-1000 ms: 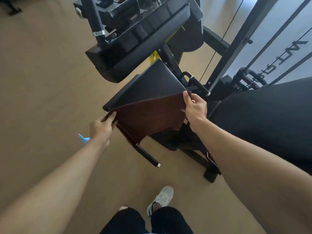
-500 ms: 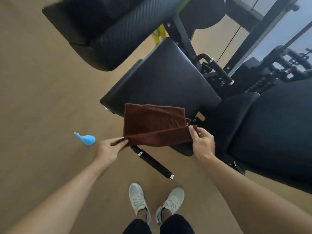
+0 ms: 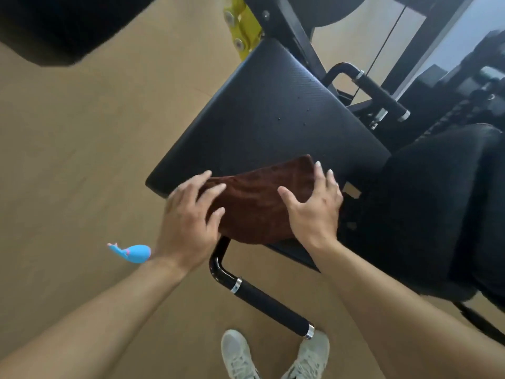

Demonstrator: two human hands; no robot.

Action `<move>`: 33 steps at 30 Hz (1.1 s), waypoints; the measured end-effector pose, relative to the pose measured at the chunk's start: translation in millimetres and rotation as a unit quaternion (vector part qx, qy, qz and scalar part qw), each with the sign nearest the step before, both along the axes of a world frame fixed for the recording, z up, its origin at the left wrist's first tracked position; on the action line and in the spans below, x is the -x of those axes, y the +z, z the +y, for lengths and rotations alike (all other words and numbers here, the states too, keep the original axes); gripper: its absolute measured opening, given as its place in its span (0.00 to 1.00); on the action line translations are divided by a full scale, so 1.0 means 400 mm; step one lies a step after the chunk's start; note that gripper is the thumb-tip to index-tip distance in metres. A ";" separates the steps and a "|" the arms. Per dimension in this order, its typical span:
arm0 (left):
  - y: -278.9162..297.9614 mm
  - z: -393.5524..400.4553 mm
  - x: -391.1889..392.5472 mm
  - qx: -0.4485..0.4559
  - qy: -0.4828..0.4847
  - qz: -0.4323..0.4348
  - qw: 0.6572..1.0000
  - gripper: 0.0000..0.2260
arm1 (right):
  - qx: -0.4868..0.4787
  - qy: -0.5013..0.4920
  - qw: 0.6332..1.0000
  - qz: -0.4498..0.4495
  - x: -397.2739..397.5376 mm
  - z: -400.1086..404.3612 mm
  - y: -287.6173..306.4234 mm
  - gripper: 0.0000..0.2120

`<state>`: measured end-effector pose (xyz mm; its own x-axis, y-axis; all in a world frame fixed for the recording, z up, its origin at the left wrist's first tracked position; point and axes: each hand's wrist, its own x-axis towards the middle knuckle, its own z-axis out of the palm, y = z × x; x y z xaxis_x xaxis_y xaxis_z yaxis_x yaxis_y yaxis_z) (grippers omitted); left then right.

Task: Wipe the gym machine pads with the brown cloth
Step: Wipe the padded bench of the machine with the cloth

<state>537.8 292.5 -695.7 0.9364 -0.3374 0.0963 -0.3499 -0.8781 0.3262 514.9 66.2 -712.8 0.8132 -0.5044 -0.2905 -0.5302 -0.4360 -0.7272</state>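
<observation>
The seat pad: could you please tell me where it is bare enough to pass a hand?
The seat pad is bare from the brown cloth up to the yellow bracket and right to the black handle. Its near edge is crowded: left hand and right hand lie open on the cloth.

Black textured seat pad, tilted across the middle of the view, carrying a folded brown cloth on its near edge. Cloth spread flat, pressed from the left by the left hand and from the right by the right hand, both with fingers splayed and palms down on the fabric. Near hem of the cloth hanging slightly over the pad's front edge. Below, tan floor, bearing a small blue whale-shaped toy just left of the left wrist, two pale sneakers at the bottom, and the machine's black frame. Second black pad beside the first, at right.
</observation>
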 end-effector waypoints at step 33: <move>-0.069 -0.309 -0.206 -0.230 0.069 0.104 0.965 0.31 | 0.097 0.348 0.930 -0.058 -0.344 -0.087 -0.103 0.27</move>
<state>620.0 169.0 -723.4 0.9585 -0.1694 -0.2293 -0.1872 -0.9806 -0.0579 652.5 31.3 -753.8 0.9826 0.1234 -0.1389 0.0076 -0.7736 -0.6337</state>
